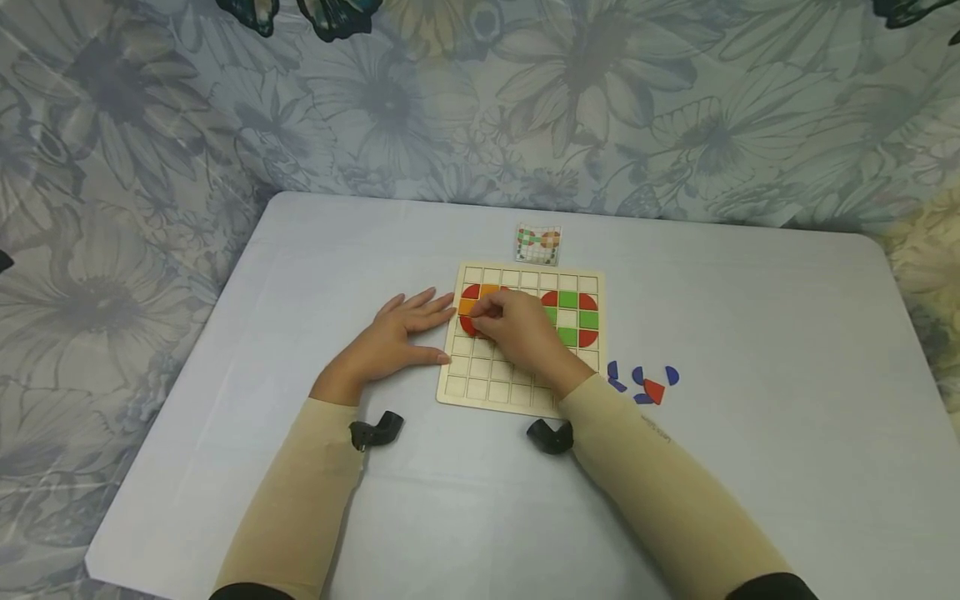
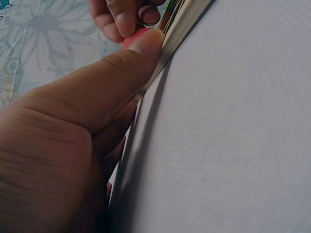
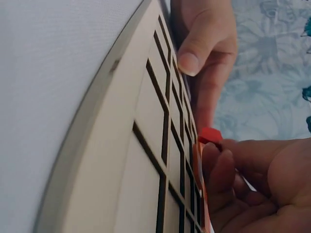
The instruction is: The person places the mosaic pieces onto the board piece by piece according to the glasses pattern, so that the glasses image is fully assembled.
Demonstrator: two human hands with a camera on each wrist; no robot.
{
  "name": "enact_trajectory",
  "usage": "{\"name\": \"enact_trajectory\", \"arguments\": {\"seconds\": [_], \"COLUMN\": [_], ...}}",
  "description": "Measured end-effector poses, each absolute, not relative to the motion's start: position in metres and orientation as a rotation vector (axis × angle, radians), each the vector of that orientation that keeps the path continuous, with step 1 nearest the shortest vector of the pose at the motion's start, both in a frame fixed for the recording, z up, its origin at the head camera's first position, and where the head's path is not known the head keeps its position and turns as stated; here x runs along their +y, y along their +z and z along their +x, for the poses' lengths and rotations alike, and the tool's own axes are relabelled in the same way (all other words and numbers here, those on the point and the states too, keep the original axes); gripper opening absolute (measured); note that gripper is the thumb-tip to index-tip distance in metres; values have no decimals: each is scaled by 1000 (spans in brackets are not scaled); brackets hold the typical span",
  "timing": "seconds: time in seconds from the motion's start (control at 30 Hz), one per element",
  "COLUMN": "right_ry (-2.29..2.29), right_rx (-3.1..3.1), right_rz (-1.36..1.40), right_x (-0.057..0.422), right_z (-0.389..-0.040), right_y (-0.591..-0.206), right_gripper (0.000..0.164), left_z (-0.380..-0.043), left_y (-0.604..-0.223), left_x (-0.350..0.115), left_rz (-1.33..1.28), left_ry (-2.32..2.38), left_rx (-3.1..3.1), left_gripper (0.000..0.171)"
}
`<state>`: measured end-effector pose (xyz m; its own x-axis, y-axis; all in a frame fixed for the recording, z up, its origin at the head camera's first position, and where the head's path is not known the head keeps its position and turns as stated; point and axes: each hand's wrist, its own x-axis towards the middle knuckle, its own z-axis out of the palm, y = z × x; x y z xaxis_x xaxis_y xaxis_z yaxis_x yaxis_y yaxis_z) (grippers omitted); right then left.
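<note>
Left sleeve, right sleeve: long, beige, ending at wrists. Small dark marking on right one, too small to read. Left-wrist fitting, right-wrist fitting: black, curved. Black fabric beyond both sleeves.

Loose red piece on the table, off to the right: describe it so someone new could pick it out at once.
On the white table, find the pale gridded board. Just off its right edge, beyond the right sleeve, lie several blue pieces. The red piece among them is the only one there that isn't blue.
</note>
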<state>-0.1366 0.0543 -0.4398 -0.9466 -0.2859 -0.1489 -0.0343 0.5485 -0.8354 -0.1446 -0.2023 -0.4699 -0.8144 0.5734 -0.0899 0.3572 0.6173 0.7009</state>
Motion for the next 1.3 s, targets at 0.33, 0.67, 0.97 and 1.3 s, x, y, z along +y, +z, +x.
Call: {"name": "enact_trajectory", "arguments": {"seconds": [0.33, 0.67, 0.97, 1.3], "right_ry": [-1230, -1114, -1107, -1361], "right_rx": [2617, 2741, 2738, 2568], "right_rz": [-263, -399, -378, -249], "right_x": [40, 38, 41, 62], "right_z": [-141, -139, -139, -140], "right_y": [-442, -447, -446, -437], "right_gripper": [3, 18, 25, 29], "left_z": [-145, -145, -144, -143], "left_y": [-468, -468, -466, -467], "left_x": [-200, -201, -199, -200], "left_rz": [772, 768, 768, 725], "left_ry": [1017, 1007, 1017, 991], "left_rx": [2535, 2542, 2539, 2542], "left_gripper": [83, 83, 84, 82]}}
